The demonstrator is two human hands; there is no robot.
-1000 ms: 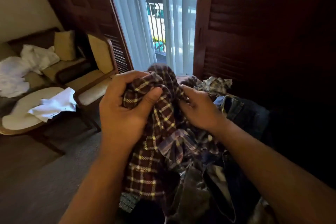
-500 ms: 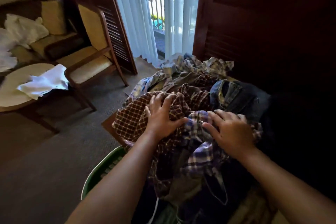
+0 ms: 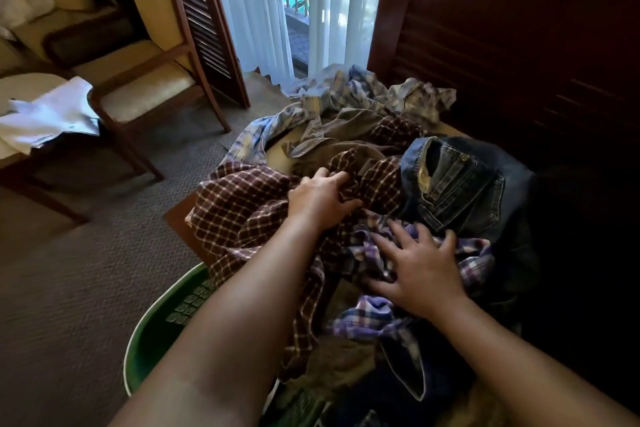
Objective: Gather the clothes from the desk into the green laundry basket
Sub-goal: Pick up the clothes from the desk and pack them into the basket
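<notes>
Left grip (image 3: pixel 322 201) is bunched round the maroon check shirt (image 3: pixel 242 204), right grip (image 3: pixel 419 270) lies spread flat on the purple plaid shirt (image 3: pixel 478 253); both shirts hang half over the green basket (image 3: pixel 149 340) below the surface (image 3: pixel 175 213) edge; I'd scoop low and drag sleeves clear so nothing snags; count: about four shirts I can make out, one pair of jeans (image 3: pixel 460 184), one basket.
</notes>
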